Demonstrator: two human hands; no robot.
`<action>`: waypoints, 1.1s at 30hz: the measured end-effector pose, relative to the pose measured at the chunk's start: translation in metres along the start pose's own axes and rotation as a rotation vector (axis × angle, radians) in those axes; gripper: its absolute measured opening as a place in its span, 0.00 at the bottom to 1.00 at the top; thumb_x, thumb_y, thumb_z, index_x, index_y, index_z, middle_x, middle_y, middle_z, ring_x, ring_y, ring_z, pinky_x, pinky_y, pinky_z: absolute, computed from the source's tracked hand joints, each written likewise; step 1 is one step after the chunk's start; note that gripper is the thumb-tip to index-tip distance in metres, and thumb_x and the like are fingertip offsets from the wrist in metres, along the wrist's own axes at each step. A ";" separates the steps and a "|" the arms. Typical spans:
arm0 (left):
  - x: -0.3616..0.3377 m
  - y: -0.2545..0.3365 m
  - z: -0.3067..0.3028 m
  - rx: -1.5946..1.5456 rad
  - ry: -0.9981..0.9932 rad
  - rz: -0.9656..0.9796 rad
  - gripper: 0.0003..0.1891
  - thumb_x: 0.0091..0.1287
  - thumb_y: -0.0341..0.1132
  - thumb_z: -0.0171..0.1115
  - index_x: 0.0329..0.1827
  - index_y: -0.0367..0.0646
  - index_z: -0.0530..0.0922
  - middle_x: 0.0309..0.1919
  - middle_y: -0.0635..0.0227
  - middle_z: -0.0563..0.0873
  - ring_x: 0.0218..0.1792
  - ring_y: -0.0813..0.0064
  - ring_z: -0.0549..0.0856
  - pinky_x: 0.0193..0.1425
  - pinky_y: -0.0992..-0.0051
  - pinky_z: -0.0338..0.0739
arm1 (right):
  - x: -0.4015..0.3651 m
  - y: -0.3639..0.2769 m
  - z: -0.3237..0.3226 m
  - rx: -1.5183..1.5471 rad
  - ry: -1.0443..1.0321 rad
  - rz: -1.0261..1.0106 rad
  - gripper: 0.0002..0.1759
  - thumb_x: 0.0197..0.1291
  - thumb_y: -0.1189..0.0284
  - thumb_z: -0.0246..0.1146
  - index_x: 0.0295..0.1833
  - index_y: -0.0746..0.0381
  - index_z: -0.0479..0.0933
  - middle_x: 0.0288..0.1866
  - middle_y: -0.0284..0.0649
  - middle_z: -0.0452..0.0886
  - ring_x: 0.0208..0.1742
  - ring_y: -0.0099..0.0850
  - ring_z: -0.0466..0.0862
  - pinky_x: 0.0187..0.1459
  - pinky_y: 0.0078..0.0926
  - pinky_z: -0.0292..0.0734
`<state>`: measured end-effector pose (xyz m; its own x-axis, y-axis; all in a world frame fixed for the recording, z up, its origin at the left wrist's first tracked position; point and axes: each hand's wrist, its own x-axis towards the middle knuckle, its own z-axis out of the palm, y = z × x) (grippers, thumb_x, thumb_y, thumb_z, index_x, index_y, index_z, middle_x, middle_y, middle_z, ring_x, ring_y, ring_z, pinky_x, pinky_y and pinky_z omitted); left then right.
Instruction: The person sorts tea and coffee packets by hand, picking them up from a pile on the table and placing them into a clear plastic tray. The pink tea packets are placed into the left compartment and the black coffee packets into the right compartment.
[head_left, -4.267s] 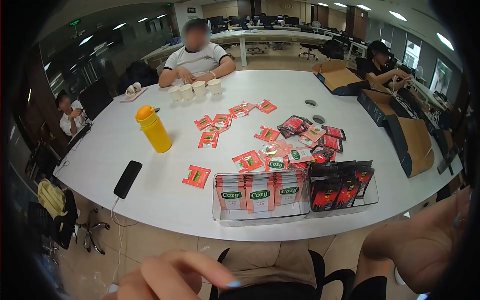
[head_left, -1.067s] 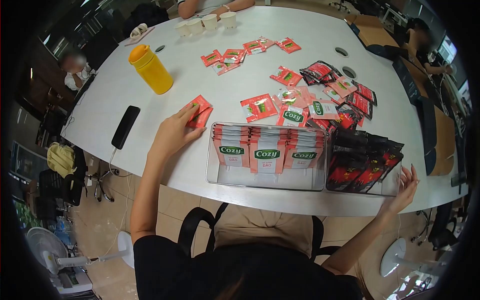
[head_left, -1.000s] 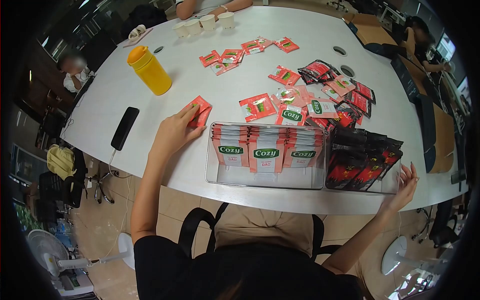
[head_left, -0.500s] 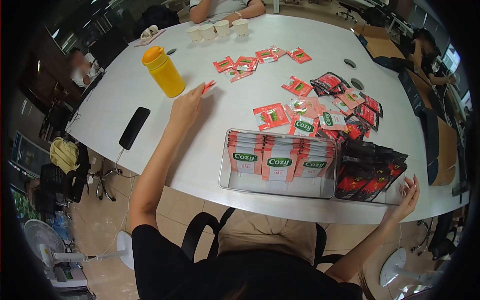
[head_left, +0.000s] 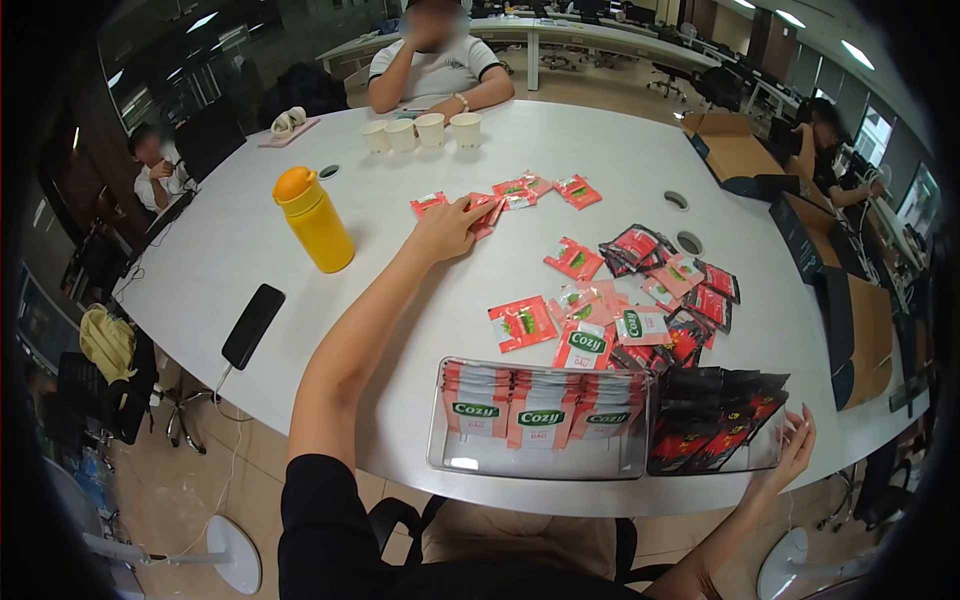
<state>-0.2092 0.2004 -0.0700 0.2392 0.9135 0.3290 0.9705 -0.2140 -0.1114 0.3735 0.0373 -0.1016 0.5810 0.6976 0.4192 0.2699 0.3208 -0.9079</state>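
My left hand (head_left: pixel 446 236) stretches over the table to a loose group of pink tea sachets (head_left: pixel 484 228). Its index finger lies over them; the thumb and other fingers curl in, apparently pinching a sachet mostly hidden by the hand. At the near edge, my right hand (head_left: pixel 792 456) has its fingers around the right end of a clear plastic box (head_left: pixel 764 452) holding black-and-red sachets (head_left: pixel 705 425). Left of it, another clear box (head_left: pixel 470 464) holds rows of Cozy peach tea sachets (head_left: pixel 541 418). Behind the boxes lies a mixed heap of pink sachets (head_left: pixel 640 325) and black-and-red sachets (head_left: pixel 635 247).
A yellow bottle (head_left: pixel 322 228) stands left of my forearm, near a phone (head_left: pixel 253 325) on a cable. Paper cups (head_left: pixel 430 130) line the far side, before a seated person (head_left: pixel 440 75). Open cardboard boxes (head_left: pixel 862 345) stand along the right edge.
My left hand has moved forward and right, from beside the bottle onto the pink sachets. It held a pink sachet before. My right hand stays at the box; my view has tilted up.
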 end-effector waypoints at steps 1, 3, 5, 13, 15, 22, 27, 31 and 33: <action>0.001 0.000 -0.005 -0.032 -0.050 -0.015 0.28 0.62 0.34 0.54 0.69 0.61 0.66 0.47 0.57 0.80 0.39 0.57 0.83 0.39 0.62 0.78 | 0.002 0.001 -0.001 -0.010 -0.014 0.000 0.19 0.72 0.62 0.48 0.60 0.61 0.71 0.43 0.32 0.77 0.37 0.16 0.72 0.45 0.18 0.69; 0.003 -0.011 -0.002 -0.030 0.004 0.035 0.26 0.63 0.38 0.56 0.67 0.59 0.68 0.43 0.57 0.81 0.34 0.57 0.83 0.36 0.63 0.78 | 0.000 -0.006 0.003 -0.017 -0.016 -0.004 0.19 0.72 0.62 0.48 0.60 0.61 0.71 0.43 0.32 0.77 0.36 0.17 0.72 0.45 0.18 0.69; 0.007 -0.015 0.004 0.003 0.002 0.034 0.24 0.64 0.39 0.56 0.66 0.58 0.69 0.43 0.58 0.81 0.33 0.58 0.84 0.34 0.63 0.78 | 0.000 -0.006 0.003 -0.024 -0.019 -0.013 0.19 0.72 0.62 0.48 0.60 0.61 0.71 0.43 0.32 0.77 0.36 0.17 0.72 0.44 0.18 0.68; 0.022 -0.023 0.025 0.285 -0.058 0.093 0.20 0.64 0.41 0.56 0.58 0.49 0.70 0.34 0.63 0.83 0.27 0.63 0.85 0.29 0.69 0.78 | 0.000 -0.001 -0.004 -0.003 -0.020 -0.025 0.18 0.71 0.63 0.49 0.59 0.61 0.72 0.42 0.32 0.77 0.36 0.16 0.71 0.42 0.17 0.67; 0.022 -0.014 0.022 0.312 -0.011 0.129 0.12 0.62 0.39 0.59 0.45 0.45 0.72 0.24 0.67 0.82 0.23 0.66 0.84 0.27 0.69 0.78 | -0.001 -0.007 0.004 0.018 -0.011 -0.012 0.18 0.71 0.63 0.50 0.59 0.62 0.73 0.42 0.32 0.78 0.36 0.16 0.71 0.42 0.17 0.67; 0.030 -0.013 0.038 0.350 0.048 0.101 0.15 0.63 0.39 0.58 0.51 0.45 0.73 0.26 0.64 0.83 0.23 0.66 0.84 0.25 0.68 0.77 | -0.002 -0.004 0.004 0.045 0.045 -0.037 0.16 0.70 0.66 0.52 0.56 0.62 0.75 0.38 0.31 0.79 0.31 0.14 0.71 0.36 0.12 0.68; -0.011 0.004 -0.020 0.029 0.396 -0.014 0.14 0.63 0.34 0.58 0.51 0.41 0.76 0.25 0.63 0.84 0.23 0.66 0.84 0.25 0.69 0.76 | -0.002 -0.006 0.006 0.060 0.069 -0.042 0.15 0.70 0.67 0.52 0.55 0.63 0.76 0.38 0.32 0.80 0.30 0.13 0.71 0.35 0.11 0.67; -0.065 0.027 -0.067 -0.662 0.552 -0.311 0.15 0.67 0.34 0.56 0.54 0.37 0.75 0.21 0.66 0.82 0.17 0.77 0.79 0.22 0.75 0.70 | -0.007 -0.018 0.007 0.053 0.102 -0.079 0.14 0.70 0.68 0.51 0.54 0.63 0.76 0.38 0.34 0.80 0.31 0.14 0.72 0.36 0.13 0.67; -0.096 0.031 -0.074 -0.903 0.681 -0.377 0.15 0.70 0.35 0.54 0.55 0.35 0.75 0.19 0.74 0.77 0.17 0.86 0.71 0.21 0.80 0.64 | -0.014 -0.028 0.008 -0.005 0.186 -0.202 0.15 0.71 0.68 0.50 0.53 0.66 0.76 0.39 0.36 0.80 0.35 0.19 0.74 0.40 0.18 0.69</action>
<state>-0.2001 0.0805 -0.0359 -0.3631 0.6580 0.6597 0.5893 -0.3863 0.7096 0.3516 0.0235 -0.0819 0.6457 0.4902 0.5855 0.3985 0.4378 -0.8059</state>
